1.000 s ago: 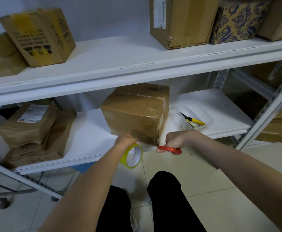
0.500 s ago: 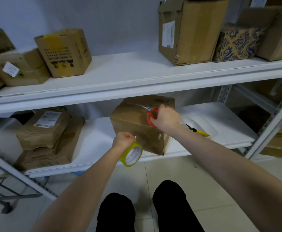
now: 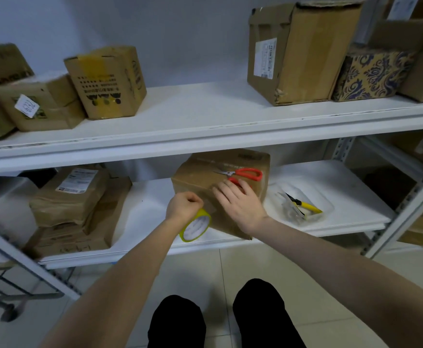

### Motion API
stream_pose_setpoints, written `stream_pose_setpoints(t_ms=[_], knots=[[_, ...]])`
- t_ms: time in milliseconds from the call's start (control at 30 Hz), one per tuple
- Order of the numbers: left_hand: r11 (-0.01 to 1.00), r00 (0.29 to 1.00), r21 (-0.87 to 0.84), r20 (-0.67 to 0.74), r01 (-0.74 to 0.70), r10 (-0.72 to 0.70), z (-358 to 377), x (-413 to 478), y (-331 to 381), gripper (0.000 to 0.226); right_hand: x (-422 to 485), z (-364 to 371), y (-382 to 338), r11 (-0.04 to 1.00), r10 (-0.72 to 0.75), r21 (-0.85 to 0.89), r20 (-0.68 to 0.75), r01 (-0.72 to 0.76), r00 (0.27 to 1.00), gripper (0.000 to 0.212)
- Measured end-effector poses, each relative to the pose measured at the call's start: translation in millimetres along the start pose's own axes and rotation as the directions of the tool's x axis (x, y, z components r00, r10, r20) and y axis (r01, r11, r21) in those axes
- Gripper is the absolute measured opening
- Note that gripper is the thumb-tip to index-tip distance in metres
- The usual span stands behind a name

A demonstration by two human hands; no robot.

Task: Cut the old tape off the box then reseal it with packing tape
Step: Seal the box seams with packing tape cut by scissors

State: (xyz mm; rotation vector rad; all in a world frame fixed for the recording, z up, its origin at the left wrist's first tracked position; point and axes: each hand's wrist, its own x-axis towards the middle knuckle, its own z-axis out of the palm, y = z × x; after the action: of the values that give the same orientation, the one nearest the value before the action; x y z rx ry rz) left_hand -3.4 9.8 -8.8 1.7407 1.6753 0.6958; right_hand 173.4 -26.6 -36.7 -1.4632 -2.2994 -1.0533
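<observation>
Yellow-green packing tape roll (image 3: 195, 227) hangs from the left hand (image 3: 184, 206), whose fingers are curled into a fist round the roll's upper rim. The fist sits against the upper front face of the cardboard box (image 3: 200, 178). Whether a strip runs from the roll onto the box cannot be told.

Just to its right, the right hand (image 3: 240, 204) lies flat over the box's top front edge, fingers straight and slightly spread, holding nothing. Its fingertips reach the nearer handle loop of the red-handled scissors (image 3: 245, 173). The scissors lie on the box top with blades pointing left and are not gripped.

The box stands on the white lower shelf (image 3: 145, 212), near the front edge and turned a little, one corner toward the camera. To its right on the same shelf is a clear plastic tray (image 3: 329, 208) with yellow-handled pliers (image 3: 305, 205) inside. To the left, well apart from the box, brown wrapped parcels (image 3: 69, 197) are stacked, the top one bearing a white label.

On the upper shelf (image 3: 205, 109) stand a printed carton (image 3: 107, 81) and a carton with a white sticker (image 3: 37, 106) at left. At right are a tall carton with a shipping label (image 3: 303, 51) and a blue-and-gold patterned box (image 3: 373, 71).

Below, black trouser legs (image 3: 177, 322) stand on a pale tiled floor (image 3: 255, 262), and a wire cart (image 3: 17, 292) shows at lower left.
</observation>
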Motion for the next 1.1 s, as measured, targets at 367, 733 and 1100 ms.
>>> stream_pose_setpoints(t_ms=[367,733,1100], knots=[[0.996,0.994,-0.048,-0.08,0.07,-0.074,-7.3,-2.5,-9.1,0.012,-7.1,10.9,13.7,1.0,-0.016,-0.018,0.087,0.017,0.996,0.052],[0.953,0.976,-0.242,-0.068,0.183,-0.205,-27.0,56.2,6.9,0.008,5.9,-5.1,28.1,0.17,0.682,0.503,0.561,-0.848,0.469,0.096],[0.922,0.961,-0.287,-0.012,0.261,-0.276,-28.9,38.6,-2.8,0.009,9.2,-12.2,27.6,0.056,0.654,0.523,0.624,-0.85,0.427,0.092]])
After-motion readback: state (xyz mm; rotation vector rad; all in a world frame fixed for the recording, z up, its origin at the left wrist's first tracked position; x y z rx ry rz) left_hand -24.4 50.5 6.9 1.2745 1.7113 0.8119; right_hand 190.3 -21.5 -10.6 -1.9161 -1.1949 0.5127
